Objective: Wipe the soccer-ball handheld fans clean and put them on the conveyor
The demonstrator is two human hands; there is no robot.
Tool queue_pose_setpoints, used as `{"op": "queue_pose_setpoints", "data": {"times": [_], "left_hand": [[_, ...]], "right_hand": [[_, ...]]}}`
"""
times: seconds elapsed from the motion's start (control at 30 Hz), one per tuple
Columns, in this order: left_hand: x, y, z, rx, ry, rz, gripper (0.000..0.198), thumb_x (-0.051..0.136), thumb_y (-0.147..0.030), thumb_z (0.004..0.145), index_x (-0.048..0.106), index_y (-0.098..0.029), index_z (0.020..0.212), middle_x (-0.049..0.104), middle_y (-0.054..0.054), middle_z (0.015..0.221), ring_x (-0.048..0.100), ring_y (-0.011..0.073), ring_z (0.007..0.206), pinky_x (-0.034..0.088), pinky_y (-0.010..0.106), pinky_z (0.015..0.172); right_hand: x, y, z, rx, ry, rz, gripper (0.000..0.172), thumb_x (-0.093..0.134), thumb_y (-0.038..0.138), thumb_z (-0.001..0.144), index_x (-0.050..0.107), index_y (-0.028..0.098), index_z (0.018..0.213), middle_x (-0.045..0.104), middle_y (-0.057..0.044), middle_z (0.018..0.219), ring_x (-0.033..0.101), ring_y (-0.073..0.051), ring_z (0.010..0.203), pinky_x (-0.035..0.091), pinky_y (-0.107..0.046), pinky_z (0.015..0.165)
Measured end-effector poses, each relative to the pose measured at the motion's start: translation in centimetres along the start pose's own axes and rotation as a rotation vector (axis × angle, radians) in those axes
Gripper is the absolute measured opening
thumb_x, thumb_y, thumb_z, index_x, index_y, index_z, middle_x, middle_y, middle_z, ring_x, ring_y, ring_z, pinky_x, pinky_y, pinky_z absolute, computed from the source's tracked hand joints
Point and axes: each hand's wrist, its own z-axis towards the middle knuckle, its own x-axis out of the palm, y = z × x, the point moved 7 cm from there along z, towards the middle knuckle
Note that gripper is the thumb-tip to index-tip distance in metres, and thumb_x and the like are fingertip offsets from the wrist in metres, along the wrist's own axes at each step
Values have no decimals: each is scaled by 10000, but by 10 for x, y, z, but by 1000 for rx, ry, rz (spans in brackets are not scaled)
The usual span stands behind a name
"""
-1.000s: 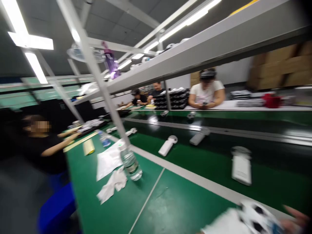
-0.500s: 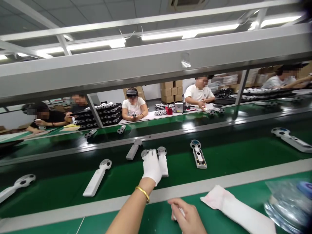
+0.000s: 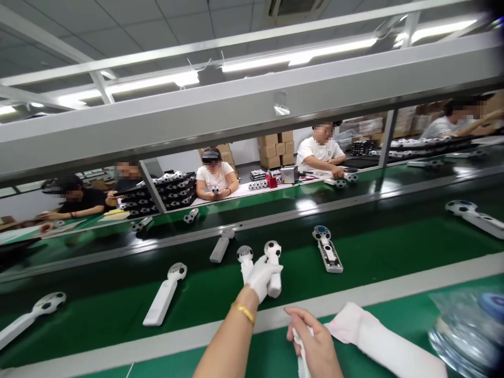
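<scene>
My left hand [image 3: 263, 278], in a white glove with a gold bracelet at the wrist, grips a white handle topped by a football-patterned head [image 3: 272, 251] over the green belt. Just left of it, a second such device [image 3: 244, 255] lies on the belt, partly hidden by the glove. My bare right hand [image 3: 313, 341] is closed around a crumpled white cloth [image 3: 302, 353] above the near green table edge. To the right, an opened device [image 3: 328, 250] shows its inner parts.
More devices lie on the belt [image 3: 378, 252], one [image 3: 160, 299] to the left and another [image 3: 478, 218] far right. A white cloth sleeve [image 3: 394, 344] and a clear plastic container [image 3: 457, 331] rest at the near right. Several people sit across the belt.
My left hand has moved slightly right and closed on the right-hand device, which is now turned. My right hand has shifted right and up, showing more of the white cloth.
</scene>
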Motion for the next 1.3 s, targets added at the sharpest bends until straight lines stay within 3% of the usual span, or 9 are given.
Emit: {"op": "queue_pose_setpoints", "data": {"times": [0.17,0.3,0.5,0.57,0.67,0.77,0.97,1.17,1.3], "left_hand": [[-6,13,-55,-40,94,-76,316,558,-261,771,508,-125,1052,556,38,814,530,89,614,434,214,557],[-20,14,-93,-7,-10,166,354,580,-154,660,523,-147,1009,574,71,997,533,111,598,441,243,530],[-34,9,-121,65,-229,517,332,479,-139,661,526,-176,988,604,33,799,536,160,684,416,245,606],[-34,8,-126,61,-241,533,340,483,-151,677,515,-176,1014,610,40,809,545,173,713,418,257,640],[-32,10,-131,53,-158,384,371,520,-137,690,498,-155,1059,625,66,877,564,190,800,429,280,739],[-29,15,-135,38,-12,29,339,582,-236,750,502,-114,1056,612,139,1007,575,223,888,430,338,827],[-31,30,-140,-42,154,-533,325,491,-355,851,527,-109,1059,612,161,999,609,247,823,437,448,802],[-35,35,-135,-16,156,-702,415,469,-470,835,630,-89,804,566,69,654,564,164,651,435,335,715],[-38,29,-134,59,165,-728,464,421,-491,849,626,-95,723,515,48,644,506,124,604,402,288,674]], "right_hand": [[-1,5,1,19,40,63,454,537,542,755,613,134,939,544,2,579,400,-88,433,305,-228,443],[-3,6,-3,24,25,54,416,539,503,772,597,135,955,545,8,589,405,-89,455,314,-229,465],[-2,9,-6,32,25,44,375,546,475,773,591,145,945,545,13,587,408,-89,451,300,-229,453],[-2,9,-6,25,29,24,379,543,476,772,593,142,945,546,12,581,410,-92,445,303,-233,452],[-1,9,-5,13,51,-11,394,531,481,779,595,136,960,548,9,583,412,-95,447,310,-237,458],[-2,9,-5,8,66,-45,411,520,492,784,600,132,965,550,5,595,411,-94,454,315,-237,466],[8,10,-12,-7,170,-141,419,493,507,801,607,129,940,560,-1,579,420,-90,437,330,-224,456],[41,2,-40,97,463,-136,453,434,556,816,601,137,859,580,-21,568,393,-77,400,290,-188,369],[47,1,-51,150,480,-122,526,414,618,791,560,143,964,593,-26,559,371,-80,389,259,-193,366]]}}
